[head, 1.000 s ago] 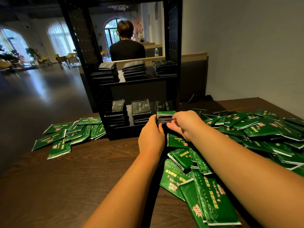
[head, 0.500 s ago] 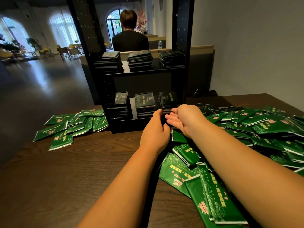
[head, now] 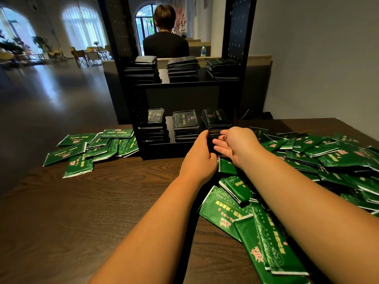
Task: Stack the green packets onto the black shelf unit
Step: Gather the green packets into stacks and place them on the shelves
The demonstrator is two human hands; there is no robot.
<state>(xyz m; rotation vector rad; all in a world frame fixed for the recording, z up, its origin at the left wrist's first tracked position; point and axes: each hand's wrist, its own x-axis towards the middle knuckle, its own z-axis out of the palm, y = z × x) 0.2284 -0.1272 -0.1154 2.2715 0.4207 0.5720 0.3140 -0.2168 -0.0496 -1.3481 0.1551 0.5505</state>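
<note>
While left hand (head: 200, 156) and right hand (head: 235, 146) sit at the lower right stack (head: 217, 119) in the black shelf unit (head: 184, 84), we'd square its edges before adding more. Right hand is wide and empty. Left hand touches the stack front, but we can't tell its grip. Loose green packets (head: 328, 158) lie on the desk (head: 82, 212) at 3 and 9 o'clock of the unit.

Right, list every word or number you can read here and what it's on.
Nothing can be quoted.
Nearest green packets: gold and pink characters, too blurred to read.
Left pile of packets: print too small.
Stacked packets on the black shelf unit: print too dark.
Bottle behind the shelf: label too small.
</note>
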